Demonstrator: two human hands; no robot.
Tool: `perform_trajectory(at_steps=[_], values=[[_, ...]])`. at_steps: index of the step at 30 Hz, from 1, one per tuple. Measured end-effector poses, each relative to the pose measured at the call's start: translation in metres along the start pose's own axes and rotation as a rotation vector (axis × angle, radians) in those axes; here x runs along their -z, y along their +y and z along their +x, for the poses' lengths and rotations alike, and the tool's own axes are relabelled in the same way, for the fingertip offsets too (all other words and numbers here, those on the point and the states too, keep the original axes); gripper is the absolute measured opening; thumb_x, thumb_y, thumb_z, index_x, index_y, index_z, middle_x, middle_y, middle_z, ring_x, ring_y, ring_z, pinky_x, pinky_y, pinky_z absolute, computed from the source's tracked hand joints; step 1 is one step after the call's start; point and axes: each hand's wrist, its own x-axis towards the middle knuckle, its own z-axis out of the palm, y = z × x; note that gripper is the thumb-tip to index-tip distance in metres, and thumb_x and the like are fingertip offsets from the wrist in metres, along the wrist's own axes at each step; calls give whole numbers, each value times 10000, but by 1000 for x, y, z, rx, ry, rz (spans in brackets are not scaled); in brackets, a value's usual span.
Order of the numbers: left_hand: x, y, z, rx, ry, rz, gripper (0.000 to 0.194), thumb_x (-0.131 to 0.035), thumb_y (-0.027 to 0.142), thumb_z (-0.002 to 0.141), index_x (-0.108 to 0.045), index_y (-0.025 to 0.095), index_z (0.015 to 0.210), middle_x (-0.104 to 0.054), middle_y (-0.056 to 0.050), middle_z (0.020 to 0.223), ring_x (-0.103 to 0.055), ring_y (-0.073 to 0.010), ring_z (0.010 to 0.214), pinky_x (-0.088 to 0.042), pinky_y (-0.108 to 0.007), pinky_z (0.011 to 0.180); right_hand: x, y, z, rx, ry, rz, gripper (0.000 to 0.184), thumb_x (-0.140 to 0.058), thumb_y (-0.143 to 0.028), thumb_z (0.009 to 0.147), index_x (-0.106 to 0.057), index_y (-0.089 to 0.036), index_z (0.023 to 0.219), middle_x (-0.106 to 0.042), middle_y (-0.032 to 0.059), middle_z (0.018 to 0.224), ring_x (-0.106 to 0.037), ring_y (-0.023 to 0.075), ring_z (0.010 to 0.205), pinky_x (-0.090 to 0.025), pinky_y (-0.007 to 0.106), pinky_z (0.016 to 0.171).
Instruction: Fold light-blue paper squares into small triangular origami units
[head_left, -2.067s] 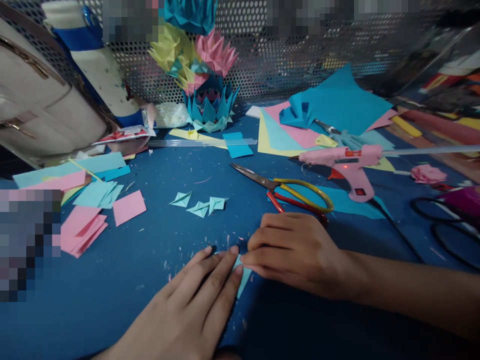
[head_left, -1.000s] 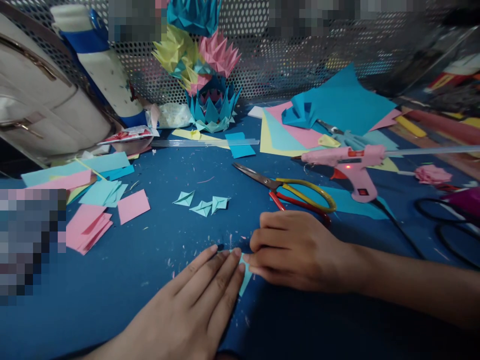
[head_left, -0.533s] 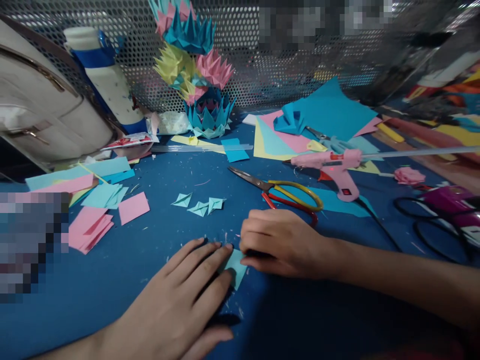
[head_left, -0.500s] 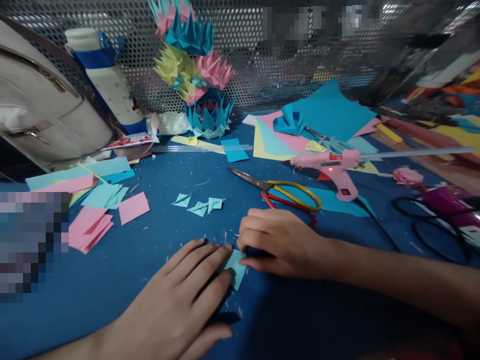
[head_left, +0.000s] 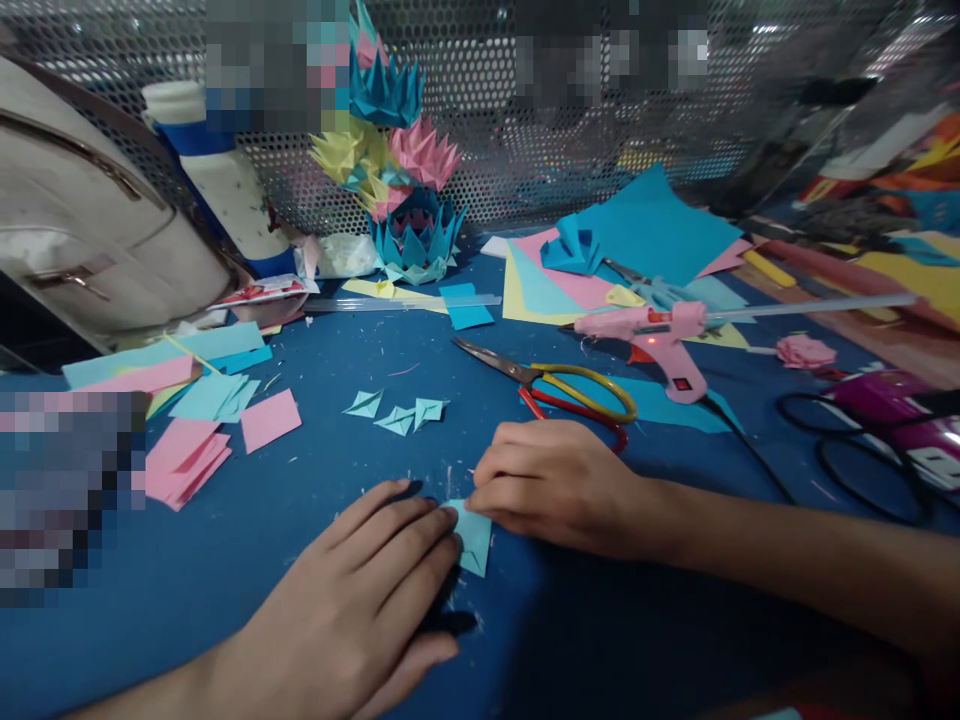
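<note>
Toward the near edge of the blue table (head_left: pixel 225 560), midway between its sides, a light-blue paper piece (head_left: pixel 476 540) with visible creases is laid flat. Its left part is covered by the fingertips of the left hand (head_left: pixel 367 590), whose fingers are extended close together, palm down, with the thumb held apart. Its upper right edge is met by the curled fingers of the right hand (head_left: pixel 562 490); whether the paper is pinched there cannot be told.

Farther from the near edge, three small folded pieces (head_left: pixel 401 418) are set out, two of them touching. To their right, scissors (head_left: pixel 529 378) are rested partly on a blue paper strip (head_left: pixel 664 400), with a pink glue gun (head_left: pixel 656 325), its small light lit, just beyond. Toward the left edge, pink paper squares (head_left: pixel 184 470) are piled. Along the back edge, folded paper flowers (head_left: pixel 416 240) are stacked before a perforated panel (head_left: pixel 495 150), and a white-and-blue bottle (head_left: pixel 229 190) is tilted between them and a pale bag (head_left: pixel 75 220).
</note>
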Motion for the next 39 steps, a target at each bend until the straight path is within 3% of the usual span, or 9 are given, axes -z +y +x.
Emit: perform_trajectory(at_steps=[8,12,15,20,25,29,34,39], values=[[5,-5,6,70,-69,2,437,-360,406,1065,-556,134,1346,-644,-68,1265,-544,-238,1185,-218,-431,1186,5,2,6,27,-46,-14,199,-515,-272,998,-675,-182,920,-661,22,951,-484,157,811,-328,295,680],[8,-7,9,95,-160,-21,436,-336,417,1064,-539,155,1347,-602,-94,1283,-515,-269,1187,-270,-481,1137,1,1,7,-162,-42,165,185,-554,-305,987,-655,-200,873,-634,-1,896,-513,137,833,-343,268,711],[10,-7,11,82,-190,-63,411,-341,384,1065,-522,150,1350,-585,-98,1302,-500,-264,1203,-252,-476,1149,-4,-3,7,-293,-15,171,139,-603,-320,958,-624,-191,913,-624,5,909,-520,147,856,-345,269,732],[11,-8,12,86,-158,-148,342,-371,324,1064,-530,158,1318,-613,-80,1261,-526,-226,1178,-189,-441,1175,-6,-9,8,-353,-30,139,140,-654,-299,902,-591,-174,898,-592,7,870,-482,153,800,-329,284,715],[10,-13,21,212,-93,-306,191,-445,203,1038,-579,228,1172,-670,0,1116,-591,-154,1022,-268,-392,1108,-8,-9,8,-341,-9,169,97,-652,-237,890,-601,-175,836,-548,-18,765,-470,132,742,-315,275,688],[3,-17,33,323,-50,-337,86,-548,214,1001,-614,243,1049,-681,24,992,-601,-152,934,-381,-344,911,-7,-9,9,-330,10,195,67,-649,-214,887,-619,-177,839,-575,-16,765,-492,130,750,-323,261,672],[-3,-16,46,356,-50,-253,81,-666,206,921,-628,215,850,-671,33,876,-606,-155,845,-361,-332,819,-6,-10,8,-246,71,124,91,-613,-207,917,-621,-175,832,-626,-5,791,-508,130,760,-335,253,653],[0,-10,50,308,-46,-104,111,-638,193,926,-642,215,818,-649,36,809,-559,-158,774,-316,-335,760,-5,-6,3,-93,68,4,157,-548,-217,961,-646,-176,846,-634,12,817,-486,140,757,-343,268,661]])
